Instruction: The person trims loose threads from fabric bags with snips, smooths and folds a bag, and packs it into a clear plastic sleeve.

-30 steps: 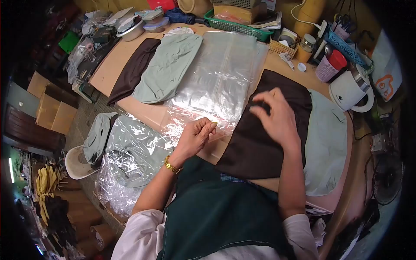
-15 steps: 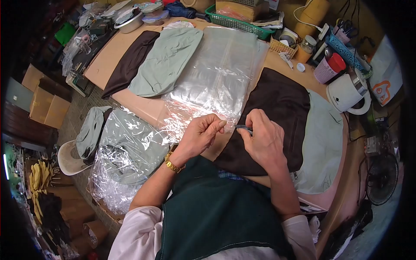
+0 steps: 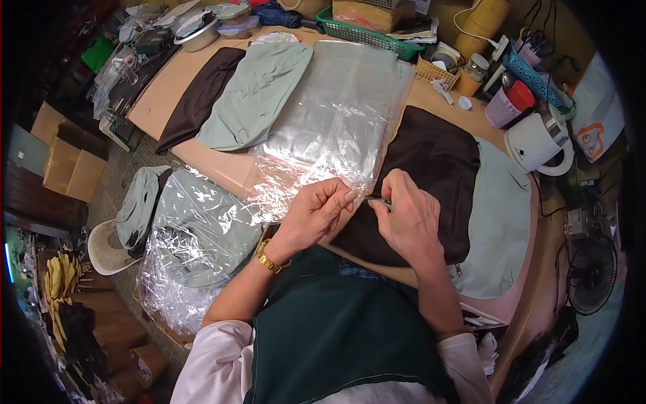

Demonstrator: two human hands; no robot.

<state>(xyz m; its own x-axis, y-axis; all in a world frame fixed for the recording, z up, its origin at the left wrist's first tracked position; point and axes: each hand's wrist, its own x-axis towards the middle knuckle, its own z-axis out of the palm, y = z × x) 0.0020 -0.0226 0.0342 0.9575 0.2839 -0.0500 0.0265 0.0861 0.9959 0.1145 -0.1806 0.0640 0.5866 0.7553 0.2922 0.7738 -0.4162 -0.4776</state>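
My left hand [image 3: 317, 212] is closed in a pinch in front of me, thumb against fingers; what it pinches is too small to make out. Close beside it, my right hand [image 3: 413, 221] is closed around a small dark tool [image 3: 384, 201], mostly hidden by the fingers. Beneath and right of the right hand lies dark brown fabric [image 3: 437, 155] with a seam. Pale green fabric [image 3: 501, 229] sticks out from its right side. A stack of clear plastic bags [image 3: 336, 101] spreads on the table just beyond my left hand.
Folded pale green fabric [image 3: 259, 94] and a brown piece [image 3: 202, 101] lie at the far left of the table. A plastic-wrapped green bundle [image 3: 202, 236] sits left of me. A white kettle [image 3: 535, 145], pink basket [image 3: 503, 111] and green basket [image 3: 367, 34] line the back.
My left hand has moved slightly right, closer to the tool in my right hand. The right hand stays nearly in place, with less of the tool showing.
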